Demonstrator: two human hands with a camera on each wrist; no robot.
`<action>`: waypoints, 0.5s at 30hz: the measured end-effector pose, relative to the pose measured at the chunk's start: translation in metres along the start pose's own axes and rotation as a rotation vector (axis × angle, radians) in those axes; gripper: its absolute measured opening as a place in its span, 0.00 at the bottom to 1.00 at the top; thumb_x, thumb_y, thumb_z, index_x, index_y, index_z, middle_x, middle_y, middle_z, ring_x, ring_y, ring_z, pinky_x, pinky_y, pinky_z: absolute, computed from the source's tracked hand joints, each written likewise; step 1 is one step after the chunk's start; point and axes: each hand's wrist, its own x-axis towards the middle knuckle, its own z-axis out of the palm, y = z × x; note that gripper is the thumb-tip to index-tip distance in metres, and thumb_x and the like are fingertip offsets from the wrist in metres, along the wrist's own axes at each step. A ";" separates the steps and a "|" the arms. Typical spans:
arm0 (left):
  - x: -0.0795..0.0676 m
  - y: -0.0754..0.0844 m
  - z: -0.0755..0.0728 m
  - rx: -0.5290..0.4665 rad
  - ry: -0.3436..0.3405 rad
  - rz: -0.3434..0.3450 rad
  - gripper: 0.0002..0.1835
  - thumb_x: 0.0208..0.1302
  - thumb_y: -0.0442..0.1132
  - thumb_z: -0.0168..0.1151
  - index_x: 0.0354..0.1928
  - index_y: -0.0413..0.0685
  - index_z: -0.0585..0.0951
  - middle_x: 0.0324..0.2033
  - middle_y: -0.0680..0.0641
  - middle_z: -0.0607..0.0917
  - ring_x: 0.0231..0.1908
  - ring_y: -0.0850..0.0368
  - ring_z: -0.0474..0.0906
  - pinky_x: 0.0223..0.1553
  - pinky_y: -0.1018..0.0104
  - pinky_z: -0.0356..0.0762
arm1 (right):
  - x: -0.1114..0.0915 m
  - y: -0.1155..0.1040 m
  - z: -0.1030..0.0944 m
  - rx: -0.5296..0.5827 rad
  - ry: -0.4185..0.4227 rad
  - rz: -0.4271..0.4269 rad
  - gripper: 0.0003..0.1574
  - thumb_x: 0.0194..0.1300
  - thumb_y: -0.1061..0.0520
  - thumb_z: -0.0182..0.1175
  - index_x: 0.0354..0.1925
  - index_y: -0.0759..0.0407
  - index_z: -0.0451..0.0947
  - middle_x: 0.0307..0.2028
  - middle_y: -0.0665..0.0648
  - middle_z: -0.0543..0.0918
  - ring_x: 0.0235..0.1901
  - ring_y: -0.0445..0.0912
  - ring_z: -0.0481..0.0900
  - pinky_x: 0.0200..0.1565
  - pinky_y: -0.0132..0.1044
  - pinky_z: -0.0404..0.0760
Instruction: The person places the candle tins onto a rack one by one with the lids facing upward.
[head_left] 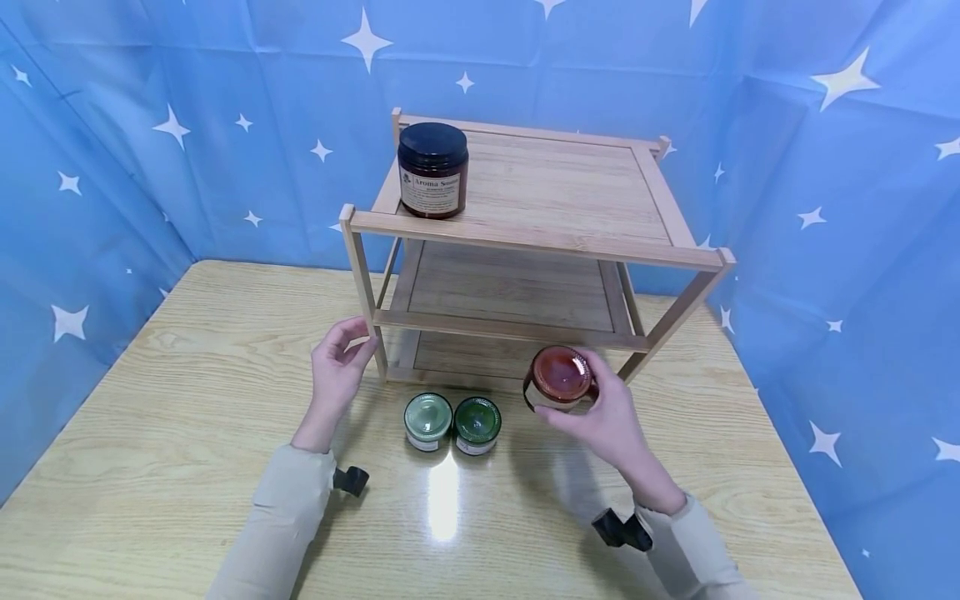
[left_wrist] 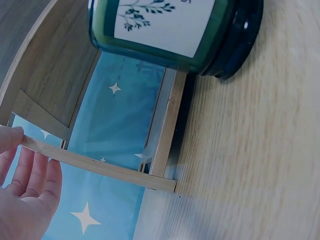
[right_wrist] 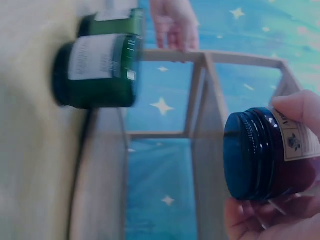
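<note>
My right hand (head_left: 611,417) grips an amber glass jar (head_left: 562,373) in front of the lower part of a wooden shelf rack (head_left: 517,242). The jar is upside down, its glass base facing up; in the right wrist view its black lid (right_wrist: 241,155) points toward the table side. At the rack's front left, my left hand (head_left: 339,358) holds the upright post (left_wrist: 95,165) between thumb and fingers. Between the hands, a light green jar (head_left: 428,417) and a dark green jar (head_left: 477,423) stand side by side on the table, also bases up.
Another amber jar (head_left: 432,171) with a black lid stands upright at the left of the rack's top shelf. The rack has three levels on a wood-grain table (head_left: 187,400). A blue curtain (head_left: 255,125) with white stars hangs behind and at both sides.
</note>
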 end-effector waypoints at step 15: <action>0.000 -0.001 0.001 -0.009 0.011 -0.017 0.14 0.54 0.15 0.55 0.45 0.23 0.73 0.35 0.56 0.81 0.40 0.63 0.77 0.44 0.73 0.80 | 0.019 -0.037 -0.024 0.134 0.115 -0.043 0.42 0.39 0.71 0.73 0.55 0.64 0.71 0.45 0.50 0.78 0.44 0.40 0.76 0.42 0.23 0.78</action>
